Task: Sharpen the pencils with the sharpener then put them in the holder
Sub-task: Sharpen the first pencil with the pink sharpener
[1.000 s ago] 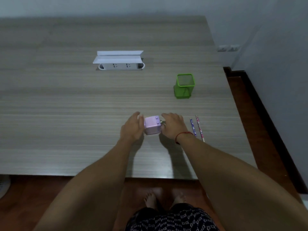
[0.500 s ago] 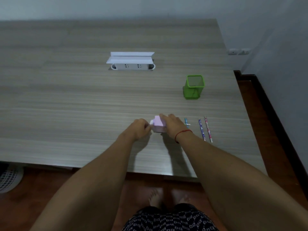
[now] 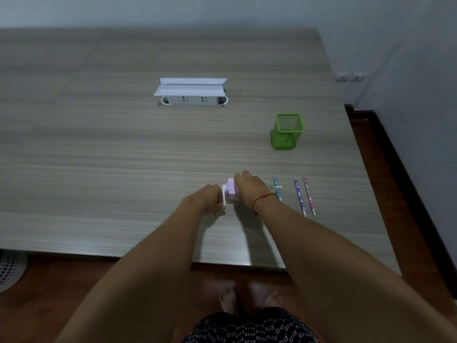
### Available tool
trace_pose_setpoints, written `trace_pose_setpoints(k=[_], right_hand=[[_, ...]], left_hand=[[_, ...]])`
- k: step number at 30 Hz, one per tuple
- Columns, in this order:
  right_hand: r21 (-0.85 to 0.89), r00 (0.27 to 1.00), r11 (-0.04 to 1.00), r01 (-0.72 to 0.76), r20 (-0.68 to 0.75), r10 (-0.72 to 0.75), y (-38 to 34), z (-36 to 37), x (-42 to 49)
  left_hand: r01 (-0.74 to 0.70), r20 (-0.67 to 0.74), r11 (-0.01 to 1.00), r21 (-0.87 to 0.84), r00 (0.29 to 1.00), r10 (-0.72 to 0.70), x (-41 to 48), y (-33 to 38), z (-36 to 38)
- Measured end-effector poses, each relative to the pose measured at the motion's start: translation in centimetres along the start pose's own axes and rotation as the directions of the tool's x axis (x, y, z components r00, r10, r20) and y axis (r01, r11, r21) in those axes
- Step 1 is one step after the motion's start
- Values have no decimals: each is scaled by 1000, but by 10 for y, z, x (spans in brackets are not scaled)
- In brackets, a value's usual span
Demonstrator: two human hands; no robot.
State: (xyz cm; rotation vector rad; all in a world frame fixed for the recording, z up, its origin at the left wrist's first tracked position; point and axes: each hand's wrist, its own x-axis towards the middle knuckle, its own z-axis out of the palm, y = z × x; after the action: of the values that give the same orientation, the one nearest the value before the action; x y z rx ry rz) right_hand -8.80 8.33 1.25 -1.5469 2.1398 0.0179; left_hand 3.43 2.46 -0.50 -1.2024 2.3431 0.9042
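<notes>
Wood-grain counter (image 3: 123, 157) fills most of the view, and near its front edge sits the small pink sharpener (image 3: 232, 190). The right hand (image 3: 249, 189) lies over its top, fingers (image 3: 241, 175) curled down round the body to pin it in place. The left hand (image 3: 209, 198) is just beside it on the other side, its fingers wrapped round the white crank (image 3: 224, 195).

A short greenish stub (image 3: 272, 187) pokes out past the right wrist. I take it to be the pencil being sharpened, though the hand hides where it enters. A teal pencil (image 3: 277, 191) lies touching or crossing it. Further right a blue pencil (image 3: 299, 198) and a pink pencil (image 3: 308, 195) lie side by side, pointing away from the person. The green mesh holder (image 3: 286, 131) stands upright well beyond them, with nothing visible inside. A white power strip (image 3: 190, 100) sits further back.

The sharpener looks light, so a loose right-hand hold could let it slide or tip as the crank turns. Neither hand holds the stub, so it may spin with the cutter or back out. The right forearm could also nudge the teal pencil and send it rolling towards the counter's right edge
</notes>
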Motion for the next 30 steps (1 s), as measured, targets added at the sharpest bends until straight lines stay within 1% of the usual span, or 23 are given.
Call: trace_pose_setpoints(k=[3, 5, 9, 15, 18, 20, 21, 23, 24, 25, 27, 29, 30], right_hand=[[-7, 1000, 1000, 22, 11, -22, -3, -5, -2], [-7, 1000, 1000, 18, 12, -17, -3, -11, -4], [-7, 1000, 1000, -6, 3, 6, -5, -19, -7], [19, 1000, 1000, -6, 10, 5, -11, -20, -6], [13, 1000, 1000, 8, 18, -9, -11, -21, -3], [-1, 1000, 1000, 4, 18, -4, -11, -18, 1], [-8, 1000, 1000, 6, 21, -6, -12, -17, 2], [-12, 1000, 1000, 13, 20, -12, -12, -18, 4], [-7, 1000, 1000, 13, 17, -13, -12, -19, 4], [-5, 1000, 1000, 17, 9, -17, -11, -20, 3], [8, 1000, 1000, 11, -10, -11, -9, -21, 2], [14, 1000, 1000, -2, -21, 2, -9, -20, 2], [12, 1000, 1000, 1, -21, -1, -10, -20, 2]], left_hand=[[-35, -76, 999, -24, 997, 33, 10, -4, 15], [-38, -88, 999, 34, 995, 40, 25, -5, 14], [47, -103, 982, 182, 994, -29, 48, -3, 6], [67, -118, 947, 315, 993, -31, 57, -4, 0], [31, -186, 953, 300, 982, 26, 65, -2, -16], [12, -174, 972, 233, 984, 29, 70, 3, -35], [31, -146, 983, 179, 989, -5, 68, 6, -47], [109, -4, 989, 99, 994, -110, 67, 13, -69], [145, 93, 983, 109, 983, -155, 65, 17, -78], [148, 190, 976, 158, 966, -177, 64, 21, -85], [169, 400, 964, 207, 884, -241, 55, 27, -86], [189, 508, 959, 212, 817, -273, 50, 21, -70], [210, 529, 959, 192, 801, -281, 49, 15, -58]])
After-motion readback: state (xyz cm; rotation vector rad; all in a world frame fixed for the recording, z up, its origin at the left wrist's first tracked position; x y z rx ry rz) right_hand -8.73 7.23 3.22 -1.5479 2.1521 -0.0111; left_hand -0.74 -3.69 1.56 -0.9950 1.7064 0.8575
